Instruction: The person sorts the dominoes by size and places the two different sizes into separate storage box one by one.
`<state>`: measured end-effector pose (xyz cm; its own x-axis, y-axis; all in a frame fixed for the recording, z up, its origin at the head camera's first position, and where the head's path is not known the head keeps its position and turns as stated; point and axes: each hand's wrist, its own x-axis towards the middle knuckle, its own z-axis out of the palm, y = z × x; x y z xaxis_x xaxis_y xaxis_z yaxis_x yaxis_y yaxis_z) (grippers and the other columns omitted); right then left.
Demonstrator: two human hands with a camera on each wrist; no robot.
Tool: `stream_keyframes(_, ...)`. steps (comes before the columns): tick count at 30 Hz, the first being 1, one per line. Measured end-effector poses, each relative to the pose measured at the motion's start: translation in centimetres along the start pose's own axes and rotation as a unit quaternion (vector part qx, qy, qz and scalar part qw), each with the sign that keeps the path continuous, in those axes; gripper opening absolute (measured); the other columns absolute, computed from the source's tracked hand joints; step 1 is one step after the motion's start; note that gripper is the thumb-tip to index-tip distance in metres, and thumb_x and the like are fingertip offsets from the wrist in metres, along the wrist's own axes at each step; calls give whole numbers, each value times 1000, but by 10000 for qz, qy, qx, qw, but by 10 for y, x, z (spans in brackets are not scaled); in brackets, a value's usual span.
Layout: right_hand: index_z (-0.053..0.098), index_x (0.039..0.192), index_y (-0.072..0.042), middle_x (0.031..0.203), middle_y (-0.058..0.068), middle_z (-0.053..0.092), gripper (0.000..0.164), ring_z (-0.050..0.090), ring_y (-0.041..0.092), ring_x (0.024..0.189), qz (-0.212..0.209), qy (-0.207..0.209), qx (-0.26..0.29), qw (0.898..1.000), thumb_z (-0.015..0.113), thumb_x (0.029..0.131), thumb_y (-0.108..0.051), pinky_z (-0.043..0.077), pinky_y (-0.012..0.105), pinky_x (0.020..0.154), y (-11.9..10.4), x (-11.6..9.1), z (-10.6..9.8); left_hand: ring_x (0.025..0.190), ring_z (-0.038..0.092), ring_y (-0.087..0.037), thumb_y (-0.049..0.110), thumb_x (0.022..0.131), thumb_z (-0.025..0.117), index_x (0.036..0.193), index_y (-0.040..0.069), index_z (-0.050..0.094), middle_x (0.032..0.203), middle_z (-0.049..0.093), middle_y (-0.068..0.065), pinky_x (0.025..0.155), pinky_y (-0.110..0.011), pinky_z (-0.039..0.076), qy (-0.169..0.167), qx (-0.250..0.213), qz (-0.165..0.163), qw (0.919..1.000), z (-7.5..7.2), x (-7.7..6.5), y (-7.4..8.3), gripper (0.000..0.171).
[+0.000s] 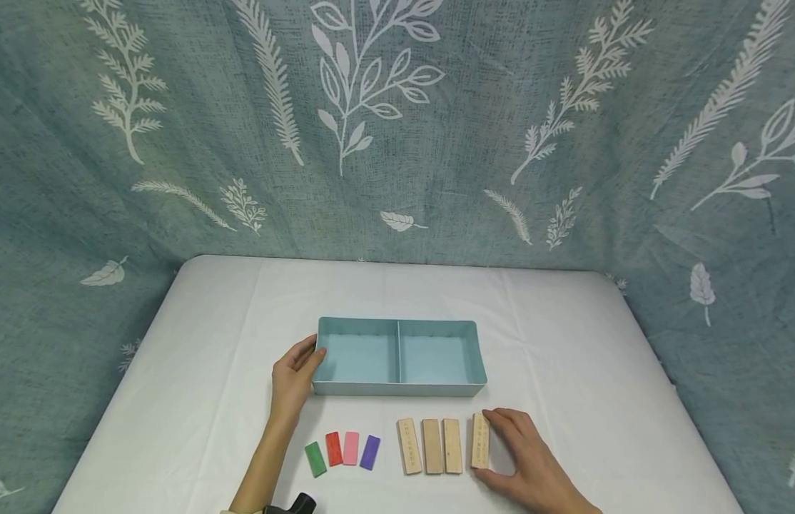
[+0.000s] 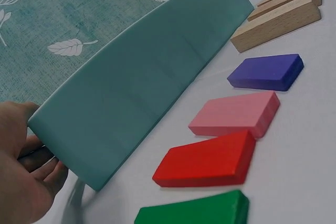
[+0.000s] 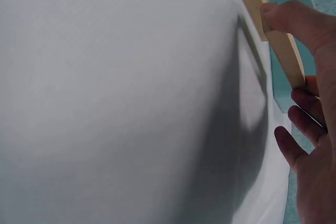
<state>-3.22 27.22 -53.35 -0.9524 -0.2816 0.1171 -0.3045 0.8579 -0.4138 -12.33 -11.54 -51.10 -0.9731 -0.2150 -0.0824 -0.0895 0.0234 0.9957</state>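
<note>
My left hand grips the left end of a blue-green two-compartment box, thumb over the rim and fingers outside. In the head view both compartments show bare floors. Between thumb and fingertips my right hand pinches a pale wooden block with faint markings, by its two ends. In the right wrist view that block has a shadow on the cloth beside it. To its left stand three similar wooden blocks in a row.
Left of the wooden blocks lie smaller flat blocks: green, red, pink and purple. A white cloth covers the table. Behind it hangs a leaf-patterned green curtain. A black object shows near my left forearm.
</note>
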Motion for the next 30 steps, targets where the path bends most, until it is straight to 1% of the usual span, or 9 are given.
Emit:
stream_keyframes(1,54,139,-16,130,-10,46,88,47,11,118,-55,66,69,9999,88,67,-54,50,40,98,0,0,0,130,50,-35,12,98,63,135,-7,54,138,53,-24,102,-34,44,-14,19,-7,10000,0,-3,5,42)
stream_keyframes(4,54,139,-14,132,-9,47,89,48,11,119,-292,266,314,9987,92,65,-43,45,24,101,1,3,-1,131,49,-37,11,98,62,135,-10,53,139,52,-26,103,-34,44,-55,94,5,9999,0,-9,17,43)
stream_keyframes(6,54,139,-12,132,-8,47,89,50,12,118,-471,372,509,9969,94,63,-35,38,14,102,1,5,-2,131,49,-35,12,98,62,136,-9,53,140,52,-25,104,-35,44,-58,95,-34,9999,0,-11,19,44)
stream_keyframes(8,52,139,-11,133,-7,47,89,51,13,118,-639,421,726,9944,95,63,-28,36,10,101,0,8,-5,132,49,-35,12,98,62,136,-9,53,140,52,-25,104,-35,43,-61,88,-53,9999,0,-12,19,44)
stream_keyframes(12,50,142,-9,135,-3,46,92,55,16,114,-867,488,1190,9879,94,62,-16,52,25,92,-4,15,-10,131,49,-35,11,99,62,136,-8,53,140,52,-24,104,-37,43,-59,94,-53,9999,1,-10,16,43)
stream_keyframes(14,48,144,-8,135,0,45,94,57,16,111,-978,507,1406,9839,94,61,-9,57,33,86,-6,19,-13,132,49,-35,12,98,63,136,-7,54,140,52,-23,104,-37,43,-46,49,-43,10000,0,-6,7,43)
stream_keyframes(20,44,146,-5,134,10,45,100,56,18,107,-1257,631,1833,9729,91,59,7,58,30,83,-17,32,-19,131,50,-28,20,97,66,136,1,58,140,55,-16,103,-31,44,36,-68,-3,10000,-1,5,-18,44)
stream_keyframes(25,43,144,4,131,22,44,97,53,26,104,-1400,625,2186,9637,86,58,18,59,34,79,-37,44,-34,130,52,-27,22,96,68,134,2,59,139,56,-15,102,-30,45,61,-104,101,9999,-1,6,-23,44)
stream_keyframes(30,42,142,8,130,29,42,92,52,31,102,-1443,514,2409,9584,82,60,23,59,35,80,-54,57,-47,129,52,-27,22,96,68,134,2,59,138,56,-15,103,-34,45,55,-105,94,9999,-1,6,-23,44)
